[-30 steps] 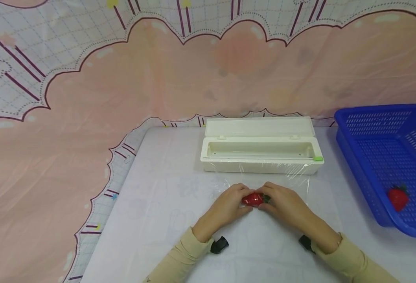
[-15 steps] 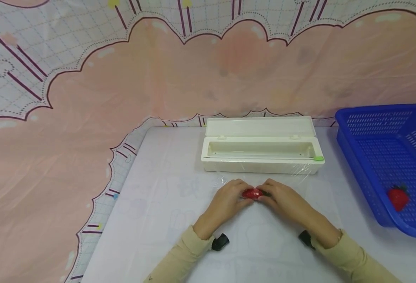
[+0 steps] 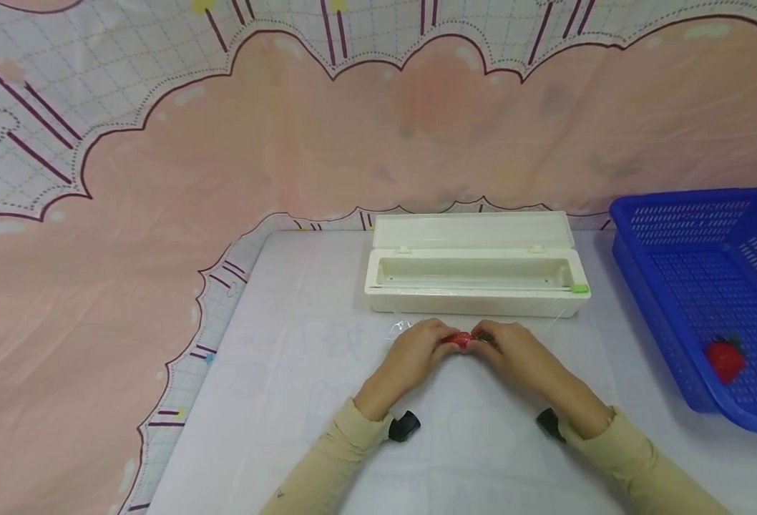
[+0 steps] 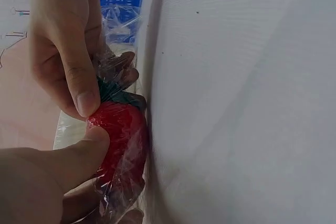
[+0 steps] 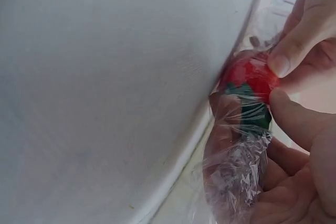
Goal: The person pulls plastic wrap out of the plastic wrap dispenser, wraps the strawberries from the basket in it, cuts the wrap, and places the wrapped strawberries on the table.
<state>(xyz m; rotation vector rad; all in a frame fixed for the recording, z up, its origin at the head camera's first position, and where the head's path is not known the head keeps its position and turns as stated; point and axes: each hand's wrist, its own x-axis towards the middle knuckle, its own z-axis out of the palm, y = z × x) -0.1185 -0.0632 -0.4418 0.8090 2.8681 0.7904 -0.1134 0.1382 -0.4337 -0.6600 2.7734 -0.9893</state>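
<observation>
Both hands are rolling the strawberry [image 3: 461, 339] away from the body now: a second ago it sat further down the bench [image 3: 301, 343], and it has travelled toward twelve o'clock, ending up just short of the white dispenser box [image 3: 475, 275]. The left hand [image 3: 413, 352] pinches the red body, thumb and fingers clamped on it from nine o'clock; the right hand [image 3: 516, 354] grips the green leafy end from three o'clock. The wrist views show cling film [image 5: 239, 166] bunched and creased around the fruit, so the sheet looks to be winding on as it rolls, and the wrap seems well along. At three o'clock, well apart, a second strawberry [image 3: 724, 360] lies in the blue basket [image 3: 636, 236].
</observation>
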